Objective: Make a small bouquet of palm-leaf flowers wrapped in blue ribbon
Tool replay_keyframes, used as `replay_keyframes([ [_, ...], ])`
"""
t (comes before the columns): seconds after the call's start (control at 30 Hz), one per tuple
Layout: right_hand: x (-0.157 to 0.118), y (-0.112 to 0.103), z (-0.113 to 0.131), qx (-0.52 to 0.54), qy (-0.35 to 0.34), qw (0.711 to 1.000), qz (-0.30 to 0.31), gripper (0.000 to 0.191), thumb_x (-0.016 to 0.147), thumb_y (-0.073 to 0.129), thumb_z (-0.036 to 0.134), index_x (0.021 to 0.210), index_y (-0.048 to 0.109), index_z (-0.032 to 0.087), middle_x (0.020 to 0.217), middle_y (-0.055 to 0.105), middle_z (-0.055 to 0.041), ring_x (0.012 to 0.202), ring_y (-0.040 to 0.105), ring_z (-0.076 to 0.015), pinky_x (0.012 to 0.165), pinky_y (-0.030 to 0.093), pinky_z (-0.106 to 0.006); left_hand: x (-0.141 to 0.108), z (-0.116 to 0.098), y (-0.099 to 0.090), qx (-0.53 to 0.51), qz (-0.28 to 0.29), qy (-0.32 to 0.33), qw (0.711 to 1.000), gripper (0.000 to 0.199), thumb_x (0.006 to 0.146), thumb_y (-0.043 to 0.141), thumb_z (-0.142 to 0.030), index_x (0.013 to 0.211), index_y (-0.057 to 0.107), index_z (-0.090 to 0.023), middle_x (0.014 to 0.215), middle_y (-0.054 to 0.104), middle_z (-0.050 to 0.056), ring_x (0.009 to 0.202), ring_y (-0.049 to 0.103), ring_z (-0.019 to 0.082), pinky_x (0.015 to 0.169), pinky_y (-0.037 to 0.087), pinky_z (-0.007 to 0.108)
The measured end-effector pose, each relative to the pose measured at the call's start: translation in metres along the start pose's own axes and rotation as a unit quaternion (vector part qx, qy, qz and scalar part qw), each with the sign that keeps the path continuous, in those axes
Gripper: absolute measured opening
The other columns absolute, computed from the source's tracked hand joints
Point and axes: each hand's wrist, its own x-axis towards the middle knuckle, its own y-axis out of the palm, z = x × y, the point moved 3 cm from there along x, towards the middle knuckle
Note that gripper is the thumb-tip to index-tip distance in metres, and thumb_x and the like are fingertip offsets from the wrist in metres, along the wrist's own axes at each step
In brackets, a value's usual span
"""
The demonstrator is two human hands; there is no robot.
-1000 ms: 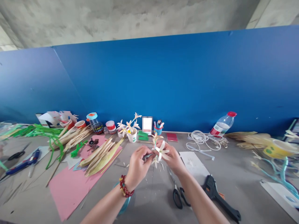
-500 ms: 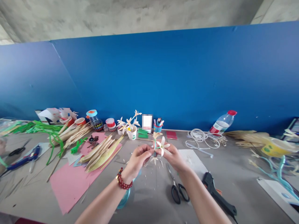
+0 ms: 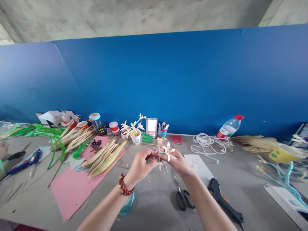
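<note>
Over the middle of the table both hands hold a handmade flower sprig with cream petals [image 3: 169, 150] and a thin pale green stem. My left hand [image 3: 141, 164], with a red bead bracelet [image 3: 125, 186] at its wrist, pinches the stem from the left. My right hand [image 3: 177, 162] grips it from the other side, fingers closed beside the white bloom. Fingertips partly cover the stem where the hands meet. Black-handled scissors [image 3: 181, 194] lie below my right hand. A light-blue round object [image 3: 127, 207] shows partly behind my left forearm.
A black glue gun [image 3: 225, 202] lies right of my right forearm. Dried husks [image 3: 103, 157] rest on pink paper [image 3: 74, 189] at left. Behind stand a white cup [image 3: 136, 137] of similar flowers and a plastic bottle [image 3: 229, 128]. Another person's hand [image 3: 3, 150] shows at far left.
The sprig has turned slightly between my fingers, its white bloom shifting a little right. My left hand and wrist have moved slightly left; both hands still hold the sprig.
</note>
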Motion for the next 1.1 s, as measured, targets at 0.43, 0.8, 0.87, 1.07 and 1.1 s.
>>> replay_keyframes([
  [0.43,0.003,0.002,0.001,-0.094,-0.05,0.994,0.002,0.023,0.081,0.073,0.038,0.078,0.062,0.018,0.076,0.056,-0.0008,0.069,0.051,-0.0161,0.063,0.042,-0.027,-0.008,-0.014,-0.006,0.124,-0.037,0.072,0.989,0.013,0.078,0.056,-0.009,0.07,0.055,-0.019,0.07,0.057,-0.001,0.067,0.055,0.014,0.065,0.039,0.024],
  [0.8,0.002,0.006,0.014,-0.243,-0.153,0.958,-0.009,0.019,0.086,0.065,0.028,0.071,0.058,0.019,0.079,0.055,-0.0017,0.072,0.052,-0.0163,0.062,0.04,-0.025,-0.009,-0.006,-0.002,0.113,-0.043,0.056,0.991,0.01,0.079,0.058,-0.011,0.074,0.056,-0.02,0.076,0.066,0.002,0.073,0.06,0.017,0.07,0.044,0.027],
  [0.87,0.003,0.005,0.013,-0.249,-0.156,0.956,-0.01,0.017,0.086,0.064,0.025,0.071,0.057,0.019,0.079,0.055,-0.0015,0.072,0.052,-0.0164,0.063,0.039,-0.025,-0.009,-0.004,-0.001,0.106,-0.038,0.052,0.992,0.01,0.08,0.057,-0.01,0.076,0.058,-0.02,0.077,0.067,0.002,0.074,0.06,0.018,0.07,0.044,0.027],
  [1.07,0.003,0.007,0.01,-0.261,-0.152,0.953,-0.015,0.012,0.081,0.059,0.015,0.07,0.056,0.019,0.078,0.056,-0.0009,0.069,0.051,-0.0155,0.062,0.038,-0.025,-0.013,0.0,-0.003,0.122,-0.056,0.061,0.989,0.015,0.077,0.056,-0.006,0.075,0.056,-0.02,0.073,0.061,0.0,0.069,0.057,0.016,0.065,0.043,0.025],
  [1.1,0.003,0.008,0.009,-0.262,-0.151,0.953,-0.019,0.013,0.08,0.058,0.013,0.069,0.056,0.019,0.078,0.056,-0.0006,0.067,0.051,-0.0151,0.061,0.038,-0.025,-0.014,0.0,-0.003,0.135,-0.068,0.069,0.986,0.016,0.077,0.056,-0.005,0.074,0.054,-0.021,0.072,0.059,0.0,0.068,0.057,0.016,0.064,0.043,0.025],
])
